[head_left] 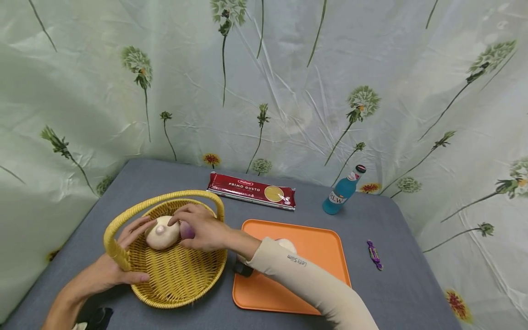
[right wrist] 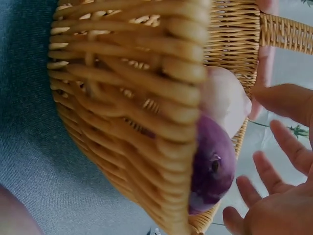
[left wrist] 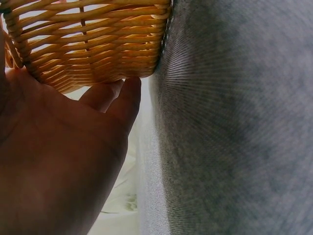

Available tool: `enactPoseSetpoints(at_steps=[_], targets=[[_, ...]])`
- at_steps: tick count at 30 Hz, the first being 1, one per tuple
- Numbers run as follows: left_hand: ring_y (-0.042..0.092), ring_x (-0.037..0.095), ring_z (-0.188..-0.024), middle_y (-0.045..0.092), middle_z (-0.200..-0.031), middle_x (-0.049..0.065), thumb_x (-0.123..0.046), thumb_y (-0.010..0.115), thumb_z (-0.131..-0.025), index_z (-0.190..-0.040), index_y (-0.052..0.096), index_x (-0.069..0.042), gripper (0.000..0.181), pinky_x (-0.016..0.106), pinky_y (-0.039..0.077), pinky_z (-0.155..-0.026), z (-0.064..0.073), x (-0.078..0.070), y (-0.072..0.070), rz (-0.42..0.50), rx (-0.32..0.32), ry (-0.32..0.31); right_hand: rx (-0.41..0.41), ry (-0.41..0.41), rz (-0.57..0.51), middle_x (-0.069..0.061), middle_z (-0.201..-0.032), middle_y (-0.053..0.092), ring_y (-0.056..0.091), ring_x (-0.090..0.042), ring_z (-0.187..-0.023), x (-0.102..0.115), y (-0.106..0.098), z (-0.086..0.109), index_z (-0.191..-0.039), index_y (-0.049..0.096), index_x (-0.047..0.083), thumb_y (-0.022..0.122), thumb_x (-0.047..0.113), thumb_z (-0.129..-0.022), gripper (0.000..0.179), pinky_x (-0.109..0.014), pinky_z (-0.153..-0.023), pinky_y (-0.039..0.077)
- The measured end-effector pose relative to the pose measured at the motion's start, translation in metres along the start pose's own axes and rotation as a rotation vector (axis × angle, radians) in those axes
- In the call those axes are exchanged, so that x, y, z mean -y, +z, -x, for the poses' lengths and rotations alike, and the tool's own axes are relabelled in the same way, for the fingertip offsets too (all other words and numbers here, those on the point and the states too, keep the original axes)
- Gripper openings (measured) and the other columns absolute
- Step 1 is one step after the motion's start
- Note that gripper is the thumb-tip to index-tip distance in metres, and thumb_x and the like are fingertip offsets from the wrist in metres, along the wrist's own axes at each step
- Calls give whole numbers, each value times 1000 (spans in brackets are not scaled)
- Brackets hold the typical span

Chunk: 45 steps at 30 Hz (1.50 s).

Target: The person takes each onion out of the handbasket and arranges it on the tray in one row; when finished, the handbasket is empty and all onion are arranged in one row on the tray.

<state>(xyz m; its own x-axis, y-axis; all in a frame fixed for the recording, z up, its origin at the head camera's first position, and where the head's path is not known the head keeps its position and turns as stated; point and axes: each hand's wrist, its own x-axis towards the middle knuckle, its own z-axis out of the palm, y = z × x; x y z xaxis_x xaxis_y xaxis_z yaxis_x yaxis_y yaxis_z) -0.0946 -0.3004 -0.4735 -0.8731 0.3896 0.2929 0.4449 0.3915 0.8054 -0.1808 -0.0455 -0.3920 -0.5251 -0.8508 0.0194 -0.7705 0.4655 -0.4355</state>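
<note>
A yellow wicker basket (head_left: 177, 275) stands on the table at the left, its handle arching over it. My left hand (head_left: 109, 268) grips its left side near the handle base; in the left wrist view, fingers (left wrist: 128, 103) lie along the outer wall. Inside sit a round white vegetable with a small knob (head_left: 162, 236) and a purple one (right wrist: 213, 164) beside it. Over them is my right hand (head_left: 204, 229); the right wrist view shows its fingers spread apart, the thumb close to the white vegetable's knob and nothing enclosed.
An orange tray (head_left: 319, 266) lies right of the basket, with a white rounded thing (head_left: 287, 245) partly hidden behind the right sleeve. Farther back are a red biscuit packet (head_left: 251, 190) and a blue bottle (head_left: 344, 190). A purple wrapped candy (head_left: 374, 255) lies at the right.
</note>
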Motion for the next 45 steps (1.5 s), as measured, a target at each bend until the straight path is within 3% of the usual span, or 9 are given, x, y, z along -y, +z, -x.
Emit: enactPoseSetpoints(at_steps=[6,20,27,30,34,41,45], targets=[[6,-6,-145,12,-161,15,-1,89,-63,-159,25,-7,116,3,11,-101,1,-2,1,-13,-5,-6,-8,43,51,-2,-145,48,41,-19,-137,-1,5,-2,-133,59,20,72,19,-91,44,-30,-115,28],[5,-2,-147,13,-161,14,1,89,-62,-158,25,-4,115,4,11,-104,-1,0,0,-5,3,25,16,110,55,-2,-144,47,37,-23,-136,-1,7,-3,-135,58,23,71,15,-90,47,-31,-108,33],[5,-4,-146,12,-160,15,1,88,-63,-158,25,-5,114,4,11,-102,0,1,-1,-3,-3,4,11,127,63,-3,-143,47,36,-22,-131,1,8,-3,-135,59,23,71,14,-90,47,-24,-102,36],[4,-4,-146,11,-160,16,1,88,-64,-158,24,-5,114,4,11,-102,0,1,-1,-1,-1,1,18,147,61,-3,-145,46,35,-22,-131,1,8,-3,-136,59,21,74,19,-90,48,-19,-96,37],[4,-4,-147,10,-161,18,2,87,-65,-158,24,-5,113,4,12,-102,0,-1,-1,3,2,3,34,167,98,-4,-149,45,34,-22,-136,3,8,-4,-136,61,18,76,26,-89,50,-18,-98,37],[4,-3,-147,12,-160,20,1,88,-64,-158,26,-5,113,4,12,-102,0,-1,-1,-15,-5,9,61,121,154,-4,-146,52,40,-17,-140,2,8,-6,-128,66,16,75,28,-89,42,-24,-111,30],[4,-3,-147,12,-160,20,0,88,-64,-158,26,-5,112,4,11,-102,0,-1,0,-25,-7,13,72,79,134,-2,-132,62,53,-12,-126,1,7,-6,-127,64,14,75,24,-89,40,-18,-104,36]])
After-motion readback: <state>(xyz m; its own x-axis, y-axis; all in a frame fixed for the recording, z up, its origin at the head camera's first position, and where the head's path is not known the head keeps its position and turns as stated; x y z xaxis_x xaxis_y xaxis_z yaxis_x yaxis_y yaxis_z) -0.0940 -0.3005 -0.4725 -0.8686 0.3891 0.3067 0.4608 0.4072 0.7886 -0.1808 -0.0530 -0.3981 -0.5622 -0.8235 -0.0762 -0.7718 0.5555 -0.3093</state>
